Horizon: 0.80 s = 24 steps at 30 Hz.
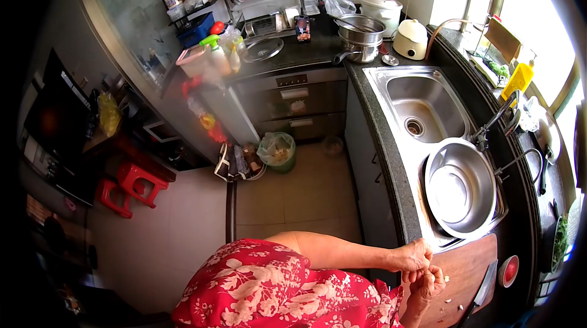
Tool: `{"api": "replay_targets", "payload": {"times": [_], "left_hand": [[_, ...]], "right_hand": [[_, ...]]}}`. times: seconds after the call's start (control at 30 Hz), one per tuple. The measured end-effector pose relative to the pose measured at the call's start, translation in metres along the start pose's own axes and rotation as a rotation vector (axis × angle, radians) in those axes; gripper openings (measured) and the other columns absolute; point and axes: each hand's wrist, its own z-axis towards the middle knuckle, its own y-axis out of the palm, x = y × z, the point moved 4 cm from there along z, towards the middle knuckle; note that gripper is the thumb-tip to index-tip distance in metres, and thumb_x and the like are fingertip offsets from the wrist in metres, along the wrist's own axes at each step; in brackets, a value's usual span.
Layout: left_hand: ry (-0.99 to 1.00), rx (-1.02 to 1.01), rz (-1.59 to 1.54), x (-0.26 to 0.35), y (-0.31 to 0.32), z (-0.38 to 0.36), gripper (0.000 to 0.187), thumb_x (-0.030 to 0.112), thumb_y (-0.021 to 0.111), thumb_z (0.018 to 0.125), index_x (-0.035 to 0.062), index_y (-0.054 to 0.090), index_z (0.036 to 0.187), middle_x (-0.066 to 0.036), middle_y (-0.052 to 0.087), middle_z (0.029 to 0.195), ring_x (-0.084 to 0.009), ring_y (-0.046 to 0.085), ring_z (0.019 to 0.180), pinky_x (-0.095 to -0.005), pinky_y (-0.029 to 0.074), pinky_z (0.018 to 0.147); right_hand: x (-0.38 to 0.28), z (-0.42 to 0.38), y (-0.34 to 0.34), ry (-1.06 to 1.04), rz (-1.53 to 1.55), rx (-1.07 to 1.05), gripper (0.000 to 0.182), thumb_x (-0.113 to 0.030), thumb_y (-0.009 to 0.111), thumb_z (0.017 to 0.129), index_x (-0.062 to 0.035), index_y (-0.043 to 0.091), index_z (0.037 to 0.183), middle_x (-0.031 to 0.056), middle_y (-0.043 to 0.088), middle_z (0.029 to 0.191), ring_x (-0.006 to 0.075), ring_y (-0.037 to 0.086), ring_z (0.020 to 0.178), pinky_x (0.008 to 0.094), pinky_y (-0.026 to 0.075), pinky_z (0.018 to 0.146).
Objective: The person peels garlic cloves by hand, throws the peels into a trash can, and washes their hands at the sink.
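The person's left hand (413,256) and right hand (429,284) meet over the sink-side part of a flat, reddish-brown wooden cutting board (461,261). Both are nearly closed, fingers curled and fingertips drawn together in a pinch, almost touching each other. They seem to grip something tiny between them, but the fingers hide it, so what it is cannot be told.

A few small, pale fragments (460,307) lie on the board; one more shows right beside the right fingertips. The step in hand looks like fine fingertip work on a small piece above the board; as a judgement, the next move calls for a light, precise pinch, with both hands kept low over the wood.

A long knife with a steel blade and black handle (486,284) lies along the board's window-side edge, held by neither hand. Just beyond that edge stands a small, round bowl with a red interior (509,271).

At the board's sink end, near it, sits a wide, round, shiny steel basin (483,209). Farther from the board in the same direction is a rectangular stainless-steel sink (422,99), set in the dark, speckled stone surface (389,163). Well apart from the board, past the sink, stands a stacked steel pot with a black handle (361,50).
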Motion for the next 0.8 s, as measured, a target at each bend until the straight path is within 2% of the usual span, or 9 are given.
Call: {"api": "replay_targets", "payload": {"times": [0.13, 0.2, 0.33, 0.4, 0.5, 0.63, 0.7, 0.8], "left_hand": [[-0.006, 0.002, -0.004, -0.001, 0.0, -0.001, 0.008, 0.0, 0.042, 0.067, -0.005, 0.048, 0.068, -0.012, 0.054, 0.053, -0.0155, 0.055, 0.041, -0.0241, 0.043, 0.03], [0.016, 0.013, 0.006, 0.0, -0.001, -0.002, 0.008, 0.0, 0.042, 0.067, -0.005, 0.048, 0.067, -0.012, 0.054, 0.054, -0.0157, 0.056, 0.041, -0.0243, 0.044, 0.03], [0.059, 0.053, 0.057, -0.001, -0.003, -0.001, 0.008, 0.0, 0.041, 0.067, -0.0048, 0.048, 0.067, -0.012, 0.054, 0.054, -0.016, 0.056, 0.042, -0.0256, 0.044, 0.03], [0.064, 0.064, 0.097, -0.002, -0.002, 0.0, 0.008, 0.0, 0.04, 0.067, -0.0047, 0.047, 0.067, -0.013, 0.054, 0.054, -0.0161, 0.055, 0.042, -0.0262, 0.044, 0.031], [0.084, 0.08, 0.171, -0.003, -0.001, 0.0, 0.008, -0.002, 0.039, 0.067, -0.0043, 0.047, 0.066, -0.012, 0.053, 0.053, -0.0158, 0.054, 0.041, -0.0273, 0.043, 0.031], [0.065, 0.105, 0.284, 0.003, 0.003, -0.002, 0.009, -0.003, 0.038, 0.07, -0.0037, 0.046, 0.065, -0.011, 0.051, 0.051, -0.0147, 0.052, 0.04, -0.0279, 0.041, 0.031], [0.096, 0.108, 0.288, -0.001, 0.004, 0.001, 0.009, -0.003, 0.038, 0.071, -0.0037, 0.045, 0.065, -0.01, 0.05, 0.05, -0.0147, 0.052, 0.04, -0.0278, 0.04, 0.031], [0.148, 0.104, 0.285, -0.002, 0.005, 0.004, 0.009, -0.002, 0.04, 0.072, -0.0039, 0.046, 0.064, -0.009, 0.049, 0.048, -0.015, 0.051, 0.039, -0.0275, 0.038, 0.031]], "right_hand": [[0.006, 0.003, -0.007, 0.015, -0.057, -0.032, 0.009, -0.008, 0.055, 0.079, -0.0025, 0.051, 0.073, -0.0027, 0.047, 0.056, 0.003, 0.041, 0.044, 0.0156, 0.029, 0.038], [0.007, 0.004, -0.007, -0.146, -0.177, -0.038, 0.01, -0.01, 0.054, 0.08, -0.0012, 0.052, 0.074, -0.0031, 0.046, 0.056, 0.0022, 0.039, 0.045, 0.0156, 0.026, 0.038], [0.001, 0.004, -0.007, -0.291, -0.361, -0.054, 0.013, -0.011, 0.052, 0.082, 0.0009, 0.053, 0.076, -0.003, 0.046, 0.057, 0.0018, 0.038, 0.047, 0.0159, 0.025, 0.04], [0.002, 0.008, -0.012, -0.417, -0.578, -0.149, 0.014, -0.01, 0.05, 0.082, 0.0025, 0.055, 0.078, -0.0026, 0.046, 0.058, 0.002, 0.037, 0.048, 0.0166, 0.025, 0.041], [0.007, 0.009, -0.014, -0.334, -0.453, -0.174, 0.015, -0.01, 0.049, 0.082, 0.0031, 0.054, 0.077, -0.0021, 0.047, 0.057, 0.0025, 0.038, 0.048, 0.0173, 0.027, 0.042], [0.005, 0.008, -0.011, -0.315, -0.474, -0.174, 0.013, -0.007, 0.048, 0.081, 0.003, 0.054, 0.076, -0.0015, 0.048, 0.057, 0.0026, 0.038, 0.049, 0.0174, 0.027, 0.042], [0.001, 0.005, -0.008, -0.432, -0.625, -0.114, 0.012, -0.005, 0.047, 0.08, 0.0028, 0.053, 0.074, -0.0015, 0.048, 0.056, 0.0028, 0.038, 0.049, 0.0175, 0.028, 0.043], [0.007, 0.011, -0.016, -0.449, -0.564, -0.04, 0.011, -0.003, 0.045, 0.078, 0.0022, 0.052, 0.071, -0.0017, 0.046, 0.056, 0.0031, 0.037, 0.049, 0.018, 0.027, 0.043]]}}
